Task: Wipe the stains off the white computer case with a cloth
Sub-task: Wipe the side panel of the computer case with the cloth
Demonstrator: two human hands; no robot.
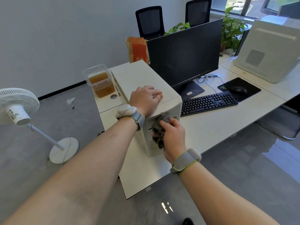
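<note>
Both forearms reach in from 6 o'clock. Right hand (172, 137) grips a crumpled grey cloth (159, 132), pressed on the front of the white computer case (142, 78), which stands on the desk (211, 130) w/ the monitor (183, 54) at 1 o'clock. Left hand (146, 99) rests flat on top, fingers straight. Wiping seems mid-way; stains are maybe too faint to see, so what is left I can't tell.
</note>
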